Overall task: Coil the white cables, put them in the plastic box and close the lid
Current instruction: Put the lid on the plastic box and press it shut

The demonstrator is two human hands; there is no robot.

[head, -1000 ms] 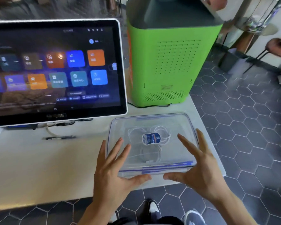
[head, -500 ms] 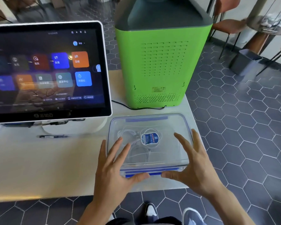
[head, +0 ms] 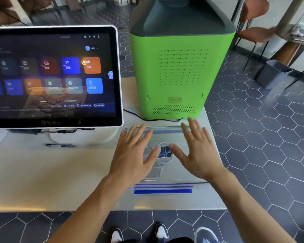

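A clear plastic box (head: 167, 185) with blue clip strips sits near the table's right front corner, its clear lid (head: 165, 133) lying on top. Through the lid I see coiled white cables (head: 162, 161) and a blue label. My left hand (head: 133, 155) lies flat on the lid's left half, fingers spread. My right hand (head: 198, 153) lies flat on the right half, fingers spread toward the far edge. Neither hand grips anything.
A large touchscreen (head: 54, 76) on a white stand fills the table's left. A green machine (head: 181, 67) stands just behind the box, its black cord (head: 147, 119) running along the table. A black pen (head: 60, 145) lies left of the box. Chairs and a grey bin stand on the tiled floor at right.
Both hands have moved forward from the box's near edge onto the top of the lid and now lie flat there. The camera has tilted, so the view has shifted.
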